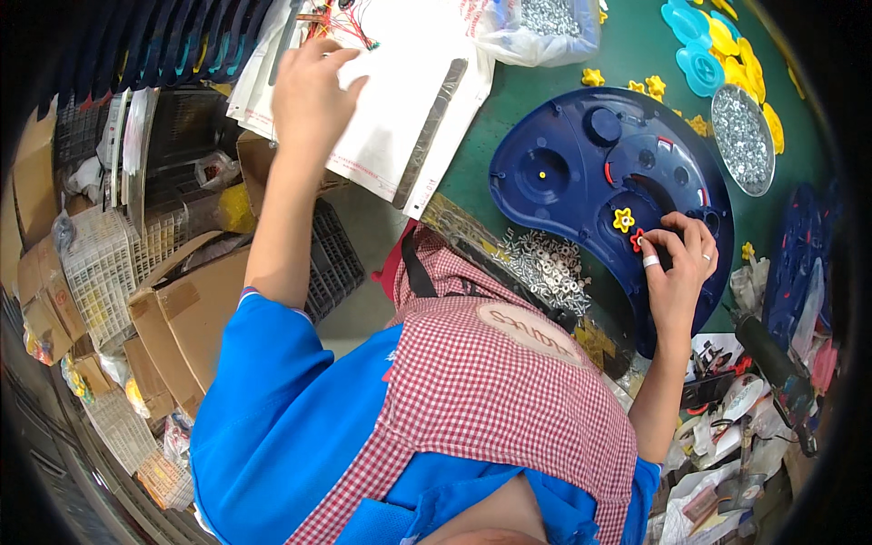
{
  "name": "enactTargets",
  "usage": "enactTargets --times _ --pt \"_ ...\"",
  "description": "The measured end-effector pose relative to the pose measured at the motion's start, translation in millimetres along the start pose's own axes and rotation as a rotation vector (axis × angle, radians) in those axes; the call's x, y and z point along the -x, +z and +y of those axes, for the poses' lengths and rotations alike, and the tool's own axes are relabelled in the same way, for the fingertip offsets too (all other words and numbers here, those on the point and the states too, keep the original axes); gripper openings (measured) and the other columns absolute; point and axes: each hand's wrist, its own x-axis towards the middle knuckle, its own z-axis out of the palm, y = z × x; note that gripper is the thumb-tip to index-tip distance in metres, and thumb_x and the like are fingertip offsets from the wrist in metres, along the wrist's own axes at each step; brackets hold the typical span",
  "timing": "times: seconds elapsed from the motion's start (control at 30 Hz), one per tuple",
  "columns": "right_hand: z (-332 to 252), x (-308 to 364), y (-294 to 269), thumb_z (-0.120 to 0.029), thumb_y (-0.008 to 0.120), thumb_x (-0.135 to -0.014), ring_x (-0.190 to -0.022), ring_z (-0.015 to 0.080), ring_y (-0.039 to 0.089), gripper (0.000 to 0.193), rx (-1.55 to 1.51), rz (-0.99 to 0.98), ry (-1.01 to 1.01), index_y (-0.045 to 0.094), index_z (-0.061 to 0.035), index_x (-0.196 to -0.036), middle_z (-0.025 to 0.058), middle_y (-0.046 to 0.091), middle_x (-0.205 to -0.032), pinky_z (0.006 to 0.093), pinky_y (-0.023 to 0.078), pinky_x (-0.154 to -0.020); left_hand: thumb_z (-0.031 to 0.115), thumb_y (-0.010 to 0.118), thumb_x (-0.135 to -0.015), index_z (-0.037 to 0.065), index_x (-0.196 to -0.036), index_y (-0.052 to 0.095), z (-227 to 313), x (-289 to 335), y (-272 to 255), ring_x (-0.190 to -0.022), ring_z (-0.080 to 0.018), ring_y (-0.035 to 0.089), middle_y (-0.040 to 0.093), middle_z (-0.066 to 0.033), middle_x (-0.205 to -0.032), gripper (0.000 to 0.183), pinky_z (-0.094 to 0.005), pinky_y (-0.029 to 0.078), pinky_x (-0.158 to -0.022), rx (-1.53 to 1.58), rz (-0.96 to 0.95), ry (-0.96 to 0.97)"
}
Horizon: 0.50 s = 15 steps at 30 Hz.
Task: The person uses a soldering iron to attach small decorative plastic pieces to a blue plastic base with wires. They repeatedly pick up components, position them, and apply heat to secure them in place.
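A dark blue, kidney-shaped plastic shell (568, 195) lies on the green table with its hollow side up. My right hand (679, 268) is over its right part, with thumb and forefinger closed on a small red star-shaped piece (638, 240). A yellow star-shaped piece (623, 219) sits in the shell just beside it. My left hand (313, 102) is up at the far left, fingers apart and holding nothing, over white plastic sheeting (395, 109). Thin red and dark wires (359, 25) with small parts lie just beyond its fingertips.
Screws and small washers (549, 272) are heaped at the table's near edge. An oval dish of screws (743, 136) stands right of the shell, and a bag of screws (545, 27) beyond it. Yellow and turquoise parts (699, 68) lie far right. Cardboard boxes (195, 313) stand at left.
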Motion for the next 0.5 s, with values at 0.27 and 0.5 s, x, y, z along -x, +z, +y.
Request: enactTargets --times 0.27,0.5 --pt "4.3 30.8 -39.2 -0.005 0.071 -0.083 -0.102 0.0286 0.060 0.009 -0.144 0.497 -0.079 0.069 -0.0003 -0.090 0.0114 0.065 -0.103 0.0400 0.044 -0.092 0.019 0.067 -0.073 0.007 -0.075 0.072 -94.7 -66.4 52.9 -0.085 -0.0363 0.065 0.067 -0.0167 -0.085 0.013 -0.0464 0.051 -0.075 -0.012 0.222 -0.370" --pt "102.4 103.4 -72.0 -0.014 0.062 -0.095 -0.102 0.0314 0.061 0.032 0.097 1.415 0.039 0.053 0.0103 -0.115 0.0241 0.058 -0.115 0.0421 0.051 -0.091 0.022 0.067 -0.076 0.015 -0.069 0.071 -102.3 -86.0 32.7 -0.093 -0.0283 0.059 0.065 -0.0084 -0.089 0.011 -0.0435 0.041 -0.082 -0.128 0.242 0.106"
